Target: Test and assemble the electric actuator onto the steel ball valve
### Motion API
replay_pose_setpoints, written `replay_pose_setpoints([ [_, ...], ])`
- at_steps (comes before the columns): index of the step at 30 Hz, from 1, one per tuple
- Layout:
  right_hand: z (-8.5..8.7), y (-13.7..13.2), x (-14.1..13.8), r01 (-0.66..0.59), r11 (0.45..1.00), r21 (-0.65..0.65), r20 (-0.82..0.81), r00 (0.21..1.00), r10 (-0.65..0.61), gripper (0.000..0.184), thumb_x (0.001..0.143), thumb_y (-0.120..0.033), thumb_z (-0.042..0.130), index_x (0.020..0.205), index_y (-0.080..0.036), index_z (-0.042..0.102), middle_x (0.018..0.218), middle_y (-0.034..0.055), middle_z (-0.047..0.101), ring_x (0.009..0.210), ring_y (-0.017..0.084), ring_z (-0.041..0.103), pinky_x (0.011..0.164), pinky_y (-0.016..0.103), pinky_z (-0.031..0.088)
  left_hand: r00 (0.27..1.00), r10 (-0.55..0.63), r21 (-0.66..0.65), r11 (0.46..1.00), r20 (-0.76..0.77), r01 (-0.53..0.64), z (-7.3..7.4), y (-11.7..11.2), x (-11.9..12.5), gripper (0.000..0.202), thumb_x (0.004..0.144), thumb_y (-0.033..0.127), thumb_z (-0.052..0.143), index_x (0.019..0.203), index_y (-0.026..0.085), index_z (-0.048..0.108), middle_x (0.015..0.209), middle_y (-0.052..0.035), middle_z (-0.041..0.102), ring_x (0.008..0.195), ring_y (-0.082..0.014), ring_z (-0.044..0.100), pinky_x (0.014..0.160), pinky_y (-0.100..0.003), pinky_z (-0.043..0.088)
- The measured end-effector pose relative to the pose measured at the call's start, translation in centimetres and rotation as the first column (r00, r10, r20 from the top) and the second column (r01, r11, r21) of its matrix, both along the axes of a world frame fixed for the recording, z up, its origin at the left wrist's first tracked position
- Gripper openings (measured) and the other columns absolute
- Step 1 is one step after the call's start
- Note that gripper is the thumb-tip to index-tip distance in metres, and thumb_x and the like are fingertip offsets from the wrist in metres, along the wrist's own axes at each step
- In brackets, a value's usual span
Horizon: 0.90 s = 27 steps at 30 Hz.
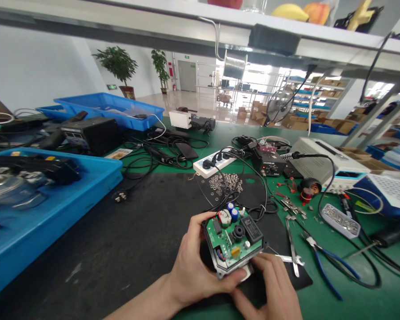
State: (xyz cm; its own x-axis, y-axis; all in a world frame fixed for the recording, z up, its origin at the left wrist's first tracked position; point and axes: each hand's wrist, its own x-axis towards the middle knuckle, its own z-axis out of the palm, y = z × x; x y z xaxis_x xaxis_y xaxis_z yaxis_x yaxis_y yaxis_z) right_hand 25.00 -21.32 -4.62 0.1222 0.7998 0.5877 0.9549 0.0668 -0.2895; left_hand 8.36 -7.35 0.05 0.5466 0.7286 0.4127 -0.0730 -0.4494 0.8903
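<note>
An open housing with a green circuit board (225,242) in it is held tilted over the black mat (126,240). Blue capacitors, a black coil and a black block stand on the board. My left hand (193,262) is closed around the housing's left side, thumb along the near edge. At its near right corner, the curled fingers of my right hand (270,289) grip the underside, by a pale part (246,272). What lies under the housing is hidden. Right of my hands are a wrench (298,260), tweezers (291,249) and blue-handled pliers (323,262).
Many small metal rings (225,184) lie beyond the board, before a white power strip (215,162). A blue tray (53,222) fills the left side. A soldering iron (296,155), its cables and a box of small metal parts (340,221) are at the right. A shelf (173,20) crosses overhead.
</note>
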Motion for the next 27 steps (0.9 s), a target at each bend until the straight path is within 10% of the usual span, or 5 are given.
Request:
replay_pose_setpoints([
  [27, 0.3, -0.2, -0.3, 0.017, 0.999, -0.028, -0.001, 1.0, -0.017, 0.048, 0.085, -0.043, 0.077, 0.119, -0.019, 0.054, 0.107, 0.0132, 0.068, 0.097, 0.027, 0.071, 0.078, 0.039, 0.065, 0.999, 0.006, -0.024, 1.0, -0.043, -0.007, 0.6, 0.0, -0.3, 0.097, 0.058, 0.038, 0.095, 0.135, 0.025, 0.037, 0.117, -0.0082, 0.071, 0.1, -0.0275, 0.073, 0.09, -0.038, 0.06],
])
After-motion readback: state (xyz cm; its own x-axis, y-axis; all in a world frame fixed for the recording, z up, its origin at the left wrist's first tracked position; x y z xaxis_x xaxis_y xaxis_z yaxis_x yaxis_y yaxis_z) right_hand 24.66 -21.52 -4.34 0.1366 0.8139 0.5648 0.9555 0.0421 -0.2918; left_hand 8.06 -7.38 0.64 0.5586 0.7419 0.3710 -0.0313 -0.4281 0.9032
